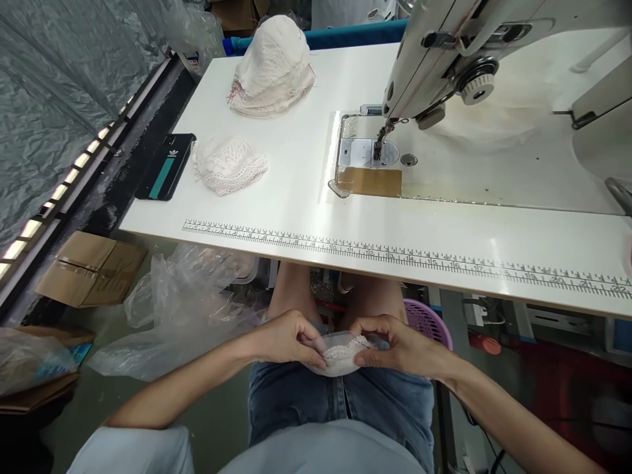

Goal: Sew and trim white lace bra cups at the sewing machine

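Observation:
A small piece of white fabric with a lacy edge (pixel 340 355) is stretched between my two hands above my lap. My left hand (pixel 293 339) pinches its left side between thumb and fingers. On the opposite side, my right hand (pixel 388 342) grips the fabric near the lace edge. Part of the piece is hidden behind the fingers. On the table beyond lies a flat white lace piece (pixel 230 164). Farther back stands a stack of white lace caps (pixel 274 66) with reddish threads at the rim.
A sewing machine (pixel 444 66) stands at the right of the white table (pixel 296 178), which has a printed ruler (pixel 395 253) along its front edge. A dark phone (pixel 166 166) lies at the left corner. Below are clear plastic bags (pixel 182 309), a cardboard box (pixel 91 270) and a purple basket (pixel 429 321).

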Motion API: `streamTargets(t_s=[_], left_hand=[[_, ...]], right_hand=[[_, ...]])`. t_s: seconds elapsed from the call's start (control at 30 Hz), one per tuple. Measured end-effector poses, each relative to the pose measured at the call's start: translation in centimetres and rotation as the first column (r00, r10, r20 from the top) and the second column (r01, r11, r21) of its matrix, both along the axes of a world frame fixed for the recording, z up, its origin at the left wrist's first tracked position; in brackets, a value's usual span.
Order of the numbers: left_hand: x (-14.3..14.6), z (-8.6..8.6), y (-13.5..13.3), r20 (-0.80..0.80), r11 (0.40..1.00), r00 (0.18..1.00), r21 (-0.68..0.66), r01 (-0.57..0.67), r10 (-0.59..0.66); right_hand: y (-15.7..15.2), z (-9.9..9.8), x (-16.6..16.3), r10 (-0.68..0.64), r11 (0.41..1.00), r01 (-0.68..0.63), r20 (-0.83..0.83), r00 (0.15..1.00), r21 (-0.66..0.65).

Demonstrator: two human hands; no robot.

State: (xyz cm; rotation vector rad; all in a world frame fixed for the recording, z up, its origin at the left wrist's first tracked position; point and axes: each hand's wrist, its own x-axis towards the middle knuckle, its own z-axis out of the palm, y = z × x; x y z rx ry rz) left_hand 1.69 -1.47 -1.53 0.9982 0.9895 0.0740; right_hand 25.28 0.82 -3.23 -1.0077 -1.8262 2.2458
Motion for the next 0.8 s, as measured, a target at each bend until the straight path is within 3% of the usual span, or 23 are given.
streamTargets(t_s=[0.27,0.4,0.57,0.8], left_hand=[[-0.44,0.1,0.07,-0.051,0.996,0.998,0.077,0.041,-0.038],[-0.55,0.0,-0.07,-0.018,0.999,1.0,0.042,-0.001,0.002],[-0.59,-0.23,-0.38,-0.014,0.999,1.0,-0.022,-0.026,0.026],[-0.72,-0.13,-0.39,-0.04,1.0,0.999,0.028,-0.014,0.015]], right_hand=[[-0.09,-0.33,-0.17,-0.006,1.0,0.006,0.0,1.0,0.017],[-0.31,-0.22,-0.22,-0.022,0.999,0.021,-0.026,0.999,-0.035],[-0.5,-0.14,-0.43,-0.007,1.0,0.007,-0.084,0.996,-0.001],[-0.77,-0.33,-0.67,-0.046,0.999,0.05,-0.146,0.988,0.018]])
